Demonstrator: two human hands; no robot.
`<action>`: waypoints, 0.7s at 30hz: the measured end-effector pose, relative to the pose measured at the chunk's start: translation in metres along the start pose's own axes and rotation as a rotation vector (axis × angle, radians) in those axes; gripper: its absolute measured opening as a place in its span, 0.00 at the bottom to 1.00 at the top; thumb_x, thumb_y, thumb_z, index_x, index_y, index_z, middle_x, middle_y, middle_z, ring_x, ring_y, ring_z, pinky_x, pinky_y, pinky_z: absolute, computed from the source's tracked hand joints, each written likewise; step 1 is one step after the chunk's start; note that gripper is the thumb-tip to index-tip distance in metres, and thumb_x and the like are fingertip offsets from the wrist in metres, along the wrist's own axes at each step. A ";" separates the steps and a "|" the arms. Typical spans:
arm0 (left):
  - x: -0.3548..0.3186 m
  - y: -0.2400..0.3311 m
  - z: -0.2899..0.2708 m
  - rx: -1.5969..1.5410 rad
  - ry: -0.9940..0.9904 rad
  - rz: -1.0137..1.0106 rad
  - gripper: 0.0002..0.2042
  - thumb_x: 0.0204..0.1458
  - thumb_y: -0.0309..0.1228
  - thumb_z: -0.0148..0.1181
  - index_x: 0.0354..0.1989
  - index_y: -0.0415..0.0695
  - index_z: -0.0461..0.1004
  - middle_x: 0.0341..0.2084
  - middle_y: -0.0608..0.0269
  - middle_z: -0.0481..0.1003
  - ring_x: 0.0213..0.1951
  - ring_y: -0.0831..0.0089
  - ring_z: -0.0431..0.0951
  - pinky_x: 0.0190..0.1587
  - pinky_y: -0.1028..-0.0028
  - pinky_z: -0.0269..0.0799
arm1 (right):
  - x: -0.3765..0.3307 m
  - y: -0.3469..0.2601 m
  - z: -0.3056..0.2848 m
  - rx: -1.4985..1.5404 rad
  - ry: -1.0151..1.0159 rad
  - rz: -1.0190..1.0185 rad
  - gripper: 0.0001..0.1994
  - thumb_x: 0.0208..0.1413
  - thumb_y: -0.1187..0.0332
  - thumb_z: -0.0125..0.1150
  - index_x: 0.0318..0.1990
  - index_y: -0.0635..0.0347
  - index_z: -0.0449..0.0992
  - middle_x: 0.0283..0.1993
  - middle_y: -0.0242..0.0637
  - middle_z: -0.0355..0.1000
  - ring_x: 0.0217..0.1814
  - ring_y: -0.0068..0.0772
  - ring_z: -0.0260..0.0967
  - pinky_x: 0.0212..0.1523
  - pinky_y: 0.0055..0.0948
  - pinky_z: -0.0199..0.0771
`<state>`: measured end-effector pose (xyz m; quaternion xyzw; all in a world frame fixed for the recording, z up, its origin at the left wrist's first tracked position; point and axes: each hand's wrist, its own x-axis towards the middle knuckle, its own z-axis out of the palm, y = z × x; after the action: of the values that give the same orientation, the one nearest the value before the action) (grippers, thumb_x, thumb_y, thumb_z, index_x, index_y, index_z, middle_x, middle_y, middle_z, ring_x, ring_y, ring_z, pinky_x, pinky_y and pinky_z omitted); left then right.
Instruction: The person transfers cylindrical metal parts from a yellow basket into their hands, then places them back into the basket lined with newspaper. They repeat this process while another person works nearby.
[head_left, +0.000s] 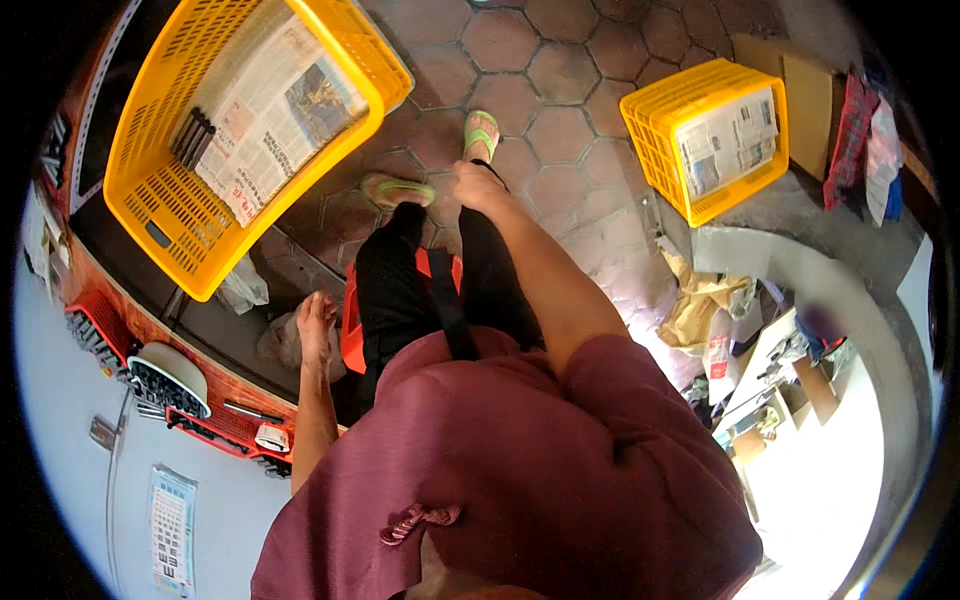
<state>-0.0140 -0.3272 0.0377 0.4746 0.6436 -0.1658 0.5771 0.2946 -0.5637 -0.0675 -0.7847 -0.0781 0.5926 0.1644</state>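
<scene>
Here the left hand [316, 322] is held open and flat, fingers together, with nothing gripped; it hangs just beside a crumpled pale bag [285, 342] at the edge of a dark table [215, 325], probably for reach. The right hand [474, 183] hangs loose by the knee, apparently empty, though its fingers cannot be fully seen. A yellow crate [160, 200], lined with newspaper [270, 110], is set on the table. A second crate [665, 145] is set on the hexagon-tiled floor [560, 90].
</scene>
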 end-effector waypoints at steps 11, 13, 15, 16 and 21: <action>0.137 0.004 0.077 -0.164 -0.013 -0.069 0.16 0.60 0.43 0.48 0.45 0.44 0.71 0.35 0.64 0.74 0.37 0.71 0.74 0.40 0.70 0.67 | 0.135 0.005 -0.043 0.135 0.271 -0.156 0.15 0.54 0.62 0.49 0.41 0.64 0.74 0.42 0.60 0.71 0.48 0.58 0.68 0.49 0.47 0.67; 0.168 0.003 0.104 -0.271 0.021 -0.117 0.16 0.60 0.43 0.48 0.46 0.44 0.70 0.36 0.63 0.75 0.37 0.71 0.74 0.40 0.69 0.68 | 0.155 -0.031 -0.064 0.049 0.289 -0.168 0.16 0.54 0.61 0.50 0.43 0.64 0.74 0.44 0.58 0.71 0.49 0.58 0.68 0.50 0.46 0.67; 0.192 0.006 0.131 -0.386 0.026 -0.148 0.17 0.60 0.44 0.48 0.47 0.44 0.70 0.38 0.62 0.75 0.38 0.71 0.74 0.39 0.69 0.68 | 0.184 -0.041 -0.072 0.011 0.328 -0.206 0.17 0.54 0.61 0.50 0.44 0.63 0.75 0.46 0.56 0.72 0.50 0.57 0.68 0.51 0.45 0.67; 0.203 0.014 0.146 -0.457 0.031 -0.183 0.16 0.59 0.41 0.49 0.48 0.44 0.70 0.35 0.63 0.75 0.34 0.71 0.75 0.37 0.69 0.69 | 0.208 -0.043 -0.077 0.015 0.358 -0.248 0.17 0.53 0.61 0.50 0.45 0.63 0.75 0.47 0.54 0.72 0.50 0.56 0.69 0.52 0.45 0.67; 0.277 -0.005 0.204 -0.955 -0.118 0.092 0.19 0.58 0.43 0.49 0.53 0.47 0.67 0.46 0.60 0.72 0.48 0.64 0.71 0.48 0.61 0.67 | 0.268 -0.080 -0.059 0.216 0.282 -0.433 0.18 0.55 0.62 0.48 0.47 0.65 0.74 0.47 0.56 0.72 0.51 0.55 0.69 0.51 0.43 0.67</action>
<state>0.1334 -0.3686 -0.2707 0.1744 0.5924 0.1474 0.7726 0.4331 -0.4140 -0.2670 -0.8024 -0.1566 0.4335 0.3792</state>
